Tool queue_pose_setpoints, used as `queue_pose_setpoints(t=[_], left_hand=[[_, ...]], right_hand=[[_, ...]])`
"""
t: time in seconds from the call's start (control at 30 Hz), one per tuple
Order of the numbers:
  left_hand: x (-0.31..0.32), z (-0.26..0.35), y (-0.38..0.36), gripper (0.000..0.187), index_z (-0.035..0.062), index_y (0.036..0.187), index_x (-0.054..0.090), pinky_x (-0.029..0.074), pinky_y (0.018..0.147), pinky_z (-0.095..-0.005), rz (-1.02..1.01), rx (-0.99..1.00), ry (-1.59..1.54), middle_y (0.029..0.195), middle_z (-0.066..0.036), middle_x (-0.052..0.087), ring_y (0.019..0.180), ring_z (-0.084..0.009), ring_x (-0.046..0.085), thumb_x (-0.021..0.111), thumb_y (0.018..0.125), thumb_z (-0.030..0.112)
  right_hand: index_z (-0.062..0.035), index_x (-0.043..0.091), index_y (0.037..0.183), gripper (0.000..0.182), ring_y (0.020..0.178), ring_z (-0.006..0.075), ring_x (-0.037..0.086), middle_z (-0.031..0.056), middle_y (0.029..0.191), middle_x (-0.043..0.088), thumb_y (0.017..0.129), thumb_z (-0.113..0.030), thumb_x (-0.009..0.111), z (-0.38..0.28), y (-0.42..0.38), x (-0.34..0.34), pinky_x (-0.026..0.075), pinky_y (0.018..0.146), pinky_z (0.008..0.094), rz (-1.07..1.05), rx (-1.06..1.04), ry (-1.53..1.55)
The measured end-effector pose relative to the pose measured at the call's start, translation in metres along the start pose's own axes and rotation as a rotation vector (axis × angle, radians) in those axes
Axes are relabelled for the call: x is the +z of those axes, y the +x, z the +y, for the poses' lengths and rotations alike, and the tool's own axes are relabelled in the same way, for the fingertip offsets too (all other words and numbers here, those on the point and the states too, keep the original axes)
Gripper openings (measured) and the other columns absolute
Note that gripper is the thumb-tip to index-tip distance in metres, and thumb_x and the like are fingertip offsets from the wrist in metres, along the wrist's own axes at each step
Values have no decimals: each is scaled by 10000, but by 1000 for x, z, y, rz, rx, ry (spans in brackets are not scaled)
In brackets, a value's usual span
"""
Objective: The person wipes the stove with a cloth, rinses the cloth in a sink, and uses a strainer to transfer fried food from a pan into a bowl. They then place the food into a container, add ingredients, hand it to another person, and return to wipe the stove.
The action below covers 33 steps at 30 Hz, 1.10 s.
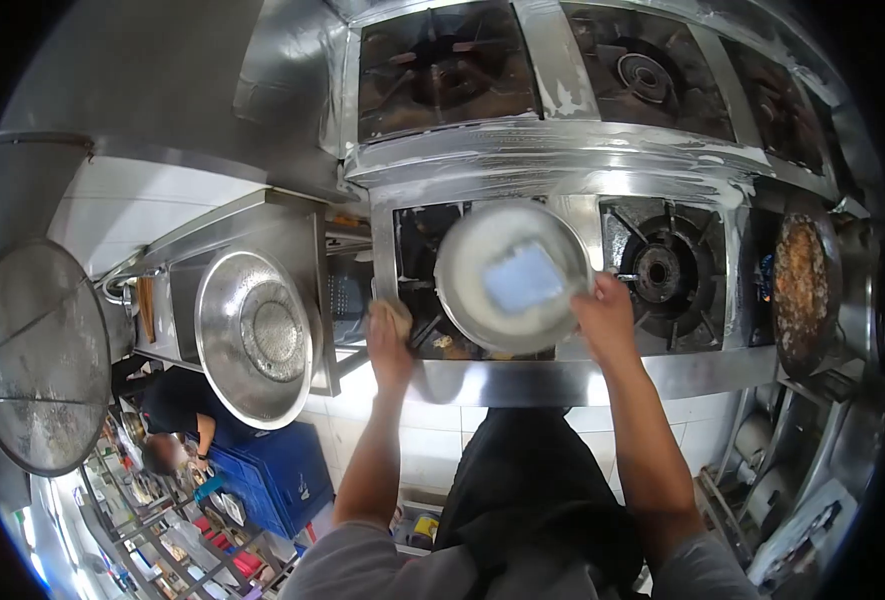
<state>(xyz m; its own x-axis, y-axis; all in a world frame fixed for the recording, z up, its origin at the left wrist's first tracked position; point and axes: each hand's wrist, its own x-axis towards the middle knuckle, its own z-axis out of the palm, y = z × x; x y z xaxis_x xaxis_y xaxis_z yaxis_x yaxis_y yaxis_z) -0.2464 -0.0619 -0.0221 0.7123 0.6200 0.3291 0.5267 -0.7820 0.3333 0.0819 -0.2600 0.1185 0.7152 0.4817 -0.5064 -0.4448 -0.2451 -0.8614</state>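
Observation:
My right hand [605, 312] grips the right rim of a round metal bowl [449, 305], fingers closed on its edge. The bowl holds cloudy, whitish liquid and a pale blue rectangular piece [524, 278], whose kind I cannot make out. It sits over the front-left burner and hides most of it. My left hand [390, 350] is closed on a tan, sponge-like pad [395, 314] at the left edge of the stove [582, 385]. White, foam-like smears streak the stove's metal top around the back burners.
A large steel basin [220, 320] stands left of the stove, with a big round mesh strainer [37, 420] farther left. At the far right, a wok [807, 290] holds browned food. A co-worker [177, 410] bends near a blue crate [297, 475] at lower left.

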Motion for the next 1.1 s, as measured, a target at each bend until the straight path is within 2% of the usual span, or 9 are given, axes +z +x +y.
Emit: queue_pose_setpoints(t=[0.23,0.3,0.4,0.53,0.67,0.77,0.83,1.0,1.1], left_hand=[[65,-12,198,660,32,1513,335,311,1118,-592,-82,-153,163,1518,-265,368,1409,-427,353,559,899,124],[71,32,236,579,11,1398,494,393,1062,-550,-20,-655,232,1399,-285,484,1287,-434,481,609,841,118],[110,47,254,389,19,1173,658,469,977,-500,-128,-641,87,1279,-259,585,1137,-427,582,616,789,63],[66,39,228,260,73,983,711,503,868,-482,317,32,-84,1039,-171,637,937,-384,622,587,778,-28],[85,19,240,220,61,1020,694,493,838,-508,432,-403,56,977,-135,622,907,-373,620,612,816,64],[147,112,272,318,31,1036,642,423,778,-512,-37,-683,324,1032,-90,630,922,-300,604,618,868,300],[158,198,265,107,109,819,650,449,790,-453,371,-181,38,892,-93,661,880,-326,620,655,786,211],[133,225,266,379,74,1097,629,474,934,-411,145,-191,-758,1080,-102,628,1104,-276,591,708,736,-7],[54,150,272,326,51,1228,590,462,1030,-417,290,-87,-727,1172,-118,606,1188,-268,556,549,906,20]], right_hand=[[22,641,1062,328,669,93,551,23,859,611,744,34,565,81,-79,-131,455,568,237,178,123,16],[32,635,1058,327,727,111,571,18,859,599,740,47,556,70,-110,-143,478,643,239,217,178,76],[28,624,1053,319,742,115,589,11,839,586,743,57,556,107,-137,-180,508,693,255,251,226,40],[19,615,1019,284,737,96,576,-5,805,563,745,67,560,95,-157,-182,502,674,235,272,277,135],[31,638,939,219,720,63,531,3,946,554,748,101,555,120,-170,-183,418,570,168,306,250,228],[54,649,849,176,718,82,550,37,1110,525,723,133,553,125,-168,-174,425,531,204,328,157,170],[56,653,853,179,727,94,563,44,1120,525,726,131,552,130,-170,-169,439,533,212,332,185,189],[62,684,873,202,861,149,621,80,1159,552,732,104,545,136,-165,-159,513,634,237,347,217,319],[68,694,864,216,991,197,610,115,1199,580,705,88,549,137,-163,-160,511,799,288,358,164,264]])
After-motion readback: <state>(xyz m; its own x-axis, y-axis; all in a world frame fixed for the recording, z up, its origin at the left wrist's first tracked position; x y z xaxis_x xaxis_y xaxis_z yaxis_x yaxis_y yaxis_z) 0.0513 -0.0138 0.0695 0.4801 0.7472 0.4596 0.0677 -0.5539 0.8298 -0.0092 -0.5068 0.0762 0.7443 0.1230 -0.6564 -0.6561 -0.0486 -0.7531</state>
